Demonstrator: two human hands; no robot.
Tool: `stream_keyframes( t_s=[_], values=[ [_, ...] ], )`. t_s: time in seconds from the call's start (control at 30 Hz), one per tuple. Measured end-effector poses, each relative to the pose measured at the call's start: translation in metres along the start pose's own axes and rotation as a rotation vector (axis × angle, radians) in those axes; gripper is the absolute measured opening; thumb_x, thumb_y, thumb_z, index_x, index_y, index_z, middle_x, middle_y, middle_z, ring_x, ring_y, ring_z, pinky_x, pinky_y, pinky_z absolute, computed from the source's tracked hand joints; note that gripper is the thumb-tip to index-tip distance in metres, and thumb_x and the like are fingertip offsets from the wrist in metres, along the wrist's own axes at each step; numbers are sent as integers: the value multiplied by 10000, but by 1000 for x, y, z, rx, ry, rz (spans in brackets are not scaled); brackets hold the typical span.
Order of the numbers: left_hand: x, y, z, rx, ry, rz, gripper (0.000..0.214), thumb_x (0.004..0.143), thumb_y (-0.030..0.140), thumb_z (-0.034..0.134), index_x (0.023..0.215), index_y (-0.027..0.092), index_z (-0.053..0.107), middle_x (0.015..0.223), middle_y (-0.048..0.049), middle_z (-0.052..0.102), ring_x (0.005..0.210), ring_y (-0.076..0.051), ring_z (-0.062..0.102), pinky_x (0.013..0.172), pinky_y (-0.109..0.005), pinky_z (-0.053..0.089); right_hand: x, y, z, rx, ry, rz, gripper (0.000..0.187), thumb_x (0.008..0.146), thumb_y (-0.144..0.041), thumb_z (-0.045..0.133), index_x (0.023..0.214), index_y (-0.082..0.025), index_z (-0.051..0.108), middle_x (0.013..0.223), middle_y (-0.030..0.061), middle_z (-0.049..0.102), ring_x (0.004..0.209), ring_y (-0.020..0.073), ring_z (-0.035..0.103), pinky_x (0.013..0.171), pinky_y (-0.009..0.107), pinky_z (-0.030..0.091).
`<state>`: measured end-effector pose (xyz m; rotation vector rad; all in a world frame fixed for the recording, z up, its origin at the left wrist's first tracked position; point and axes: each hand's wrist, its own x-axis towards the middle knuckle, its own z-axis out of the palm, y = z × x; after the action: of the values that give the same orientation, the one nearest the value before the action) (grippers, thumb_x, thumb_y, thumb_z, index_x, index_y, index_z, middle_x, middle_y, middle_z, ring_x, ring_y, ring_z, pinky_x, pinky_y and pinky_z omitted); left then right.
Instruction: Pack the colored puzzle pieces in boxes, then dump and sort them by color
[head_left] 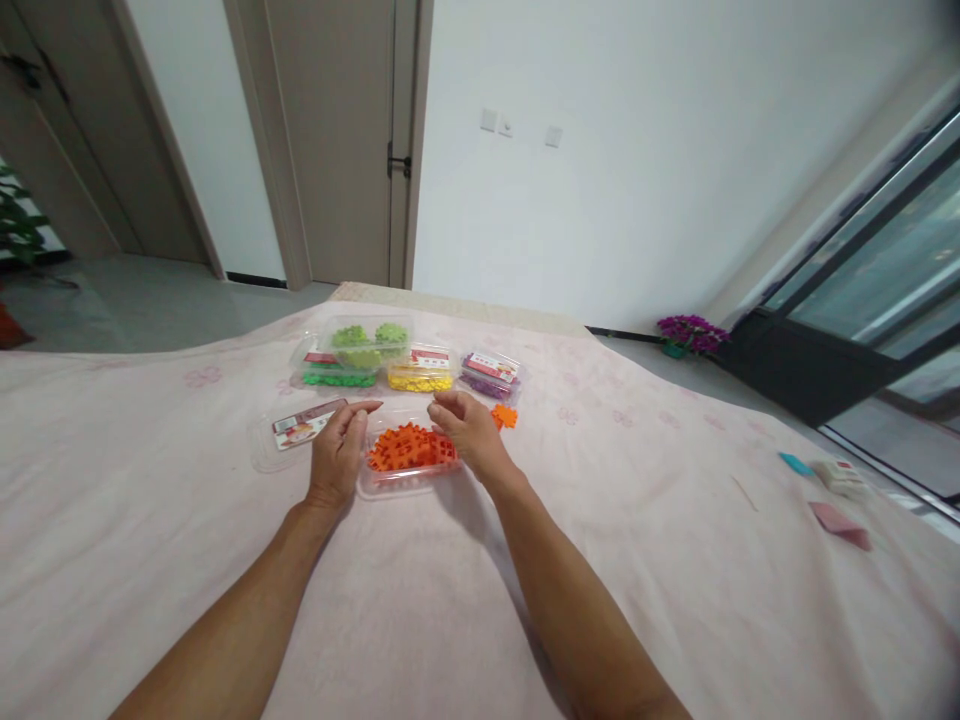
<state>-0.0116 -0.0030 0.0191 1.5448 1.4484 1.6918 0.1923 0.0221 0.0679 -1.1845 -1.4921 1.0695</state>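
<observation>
Pale wall and shut door behind; desk under pink flowered cloth. Left to right: clear lid, labelled, flat. Green tub, a light-green tub overlapping it. Left hand: grip loosely spread, thumb and forefinger apart, at the left end of the open tub of orange pieces. That tub sits between both hands, long axis running roughly side to side; each hand about equally near. Yellow tub beyond it. Right hand over the right end, fingertips drawn in; cannot tell whether they pinch a piece. Purple tub behind; loose orange pieces just beside. Far right: white box.
</observation>
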Motion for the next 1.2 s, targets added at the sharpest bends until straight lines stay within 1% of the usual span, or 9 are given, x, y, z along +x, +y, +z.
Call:
stream_keyframes(
  t_s=[0.1, 0.2, 0.3, 0.37, 0.5, 0.77, 0.97, 1.1, 1.2],
  values=[
    [-1, 3, -3, 26, -71, 106, 385, 975, 406, 429, 1047, 200, 746, 1141, -74, 736, 1150, -252, 636, 1093, -373, 413, 4, 1, -15, -201, 86, -64, 238, 863, -334, 669, 1052, -188, 678, 1037, 52, 743, 912, 180, 696, 846, 348, 574],
    [-1, 7, -4, 108, -257, 231, 362, 952, 390, 455, 1003, 240, 781, 1131, -70, 763, 1195, -265, 633, 1194, -447, 300, 5, -3, -42, -380, 155, -56, 212, 874, -253, 633, 1067, -188, 692, 1072, 52, 751, 884, 170, 700, 857, 337, 558],
    [-2, 11, -3, 237, -469, 287, 326, 925, 379, 491, 976, 296, 802, 1108, -55, 780, 1224, -282, 627, 1255, -519, 109, 2, -8, -68, -632, 154, -10, 201, 869, -215, 635, 1052, -199, 715, 1086, 53, 757, 941, 189, 699, 869, 325, 528],
    [-2, 15, -2, 296, -532, 302, 327, 924, 369, 485, 948, 314, 806, 1096, -50, 784, 1192, -285, 639, 1256, -543, 52, -2, -11, -82, -809, 109, 62, 184, 860, -210, 646, 1023, -207, 733, 1068, 55, 764, 977, 209, 695, 854, 315, 505],
    [-3, 20, 0, 347, -466, 317, 303, 898, 350, 498, 793, 298, 777, 999, -55, 790, 1031, -277, 674, 1251, -552, 84, -6, -10, -95, -1034, -20, 227, 193, 841, -289, 697, 1014, -222, 748, 1060, 61, 766, 968, 225, 694, 769, 295, 467],
    [-1, 19, 2, 382, -486, 308, 259, 871, 297, 515, 705, 285, 713, 910, -51, 777, 913, -256, 676, 1238, -541, 178, -6, 2, -83, -1147, -174, 336, 310, 728, -335, 808, 1014, -238, 736, 1038, 60, 745, 930, 231, 677, 676, 271, 418],
    [-1, 16, 2, 331, -454, 301, 223, 861, 296, 550, 715, 285, 719, 952, -39, 768, 960, -251, 677, 1245, -549, 157, -5, -1, -90, -1016, -2, 192, 121, 763, -243, 738, 867, -210, 687, 872, 13, 722, 785, 165, 630, 621, 248, 345],
    [0, 12, -1, 180, -422, 221, 216, 816, 289, 581, 923, 276, 768, 1162, -60, 738, 1162, -284, 630, 1212, -540, 263, -4, -13, -84, -823, 204, -2, 34, 812, -221, 661, 843, -209, 658, 828, -1, 706, 760, 156, 620, 655, 251, 381],
    [1, 11, -3, 57, -349, 145, 308, 789, 249, 555, 1023, 247, 755, 1314, -83, 668, 1277, -285, 569, 1186, -485, 337, -4, -18, -69, -684, 262, -118, 61, 832, -265, 670, 848, -211, 646, 810, -4, 694, 751, 160, 623, 680, 257, 419]
  ],
)
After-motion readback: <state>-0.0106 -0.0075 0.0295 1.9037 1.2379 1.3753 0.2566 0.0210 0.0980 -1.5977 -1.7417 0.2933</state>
